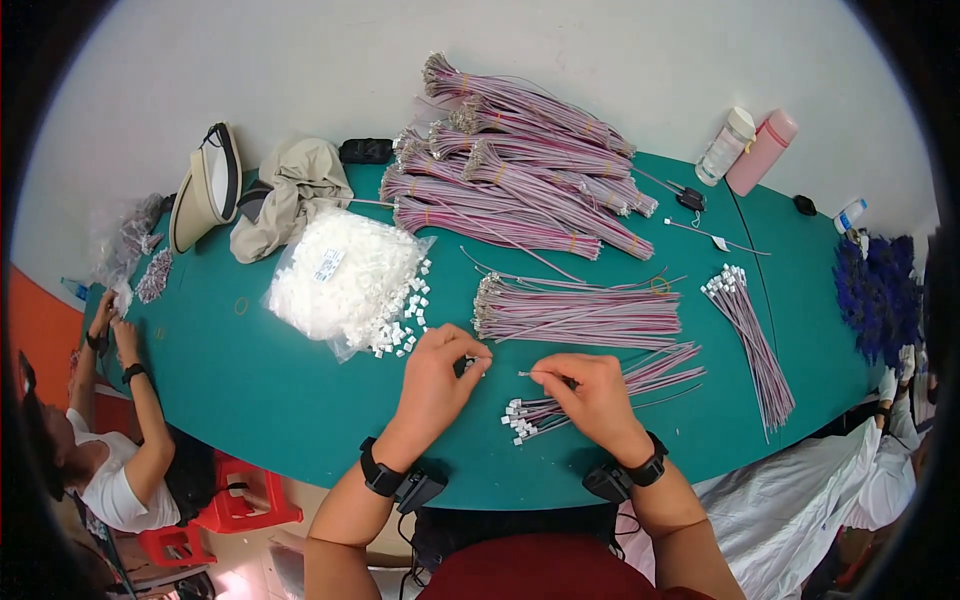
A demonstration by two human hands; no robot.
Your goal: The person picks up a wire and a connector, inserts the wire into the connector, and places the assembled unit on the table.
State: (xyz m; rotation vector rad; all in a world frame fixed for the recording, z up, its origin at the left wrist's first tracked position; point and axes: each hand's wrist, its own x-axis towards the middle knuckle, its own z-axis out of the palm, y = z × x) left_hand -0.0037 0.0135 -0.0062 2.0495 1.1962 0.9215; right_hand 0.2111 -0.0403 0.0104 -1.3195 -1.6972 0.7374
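Observation:
My left hand [436, 380] is closed in a pinch on a small white piece, probably a connector housing, mostly hidden by the fingertips. My right hand [592, 392] pinches a thin wire [524, 374], whose bare end points left across a short gap toward my left fingers. Under my right hand lies a loose bundle of wires [660, 372] with white connectors [518, 420] on their left ends. Just beyond both hands rests a bundle of pinkish-grey wires [580, 312] with metal-tipped left ends. Loose white connector housings [405, 325] spill from a clear plastic bag [345, 270] beyond my left hand.
Tied wire bundles [520, 180] are heaped at the back of the green table [300, 400]. Another connector-tipped bundle [750, 350] lies at right. Two bottles [762, 152] stand at the back right, a sun visor [207, 190] at the back left. Co-workers sit at both sides.

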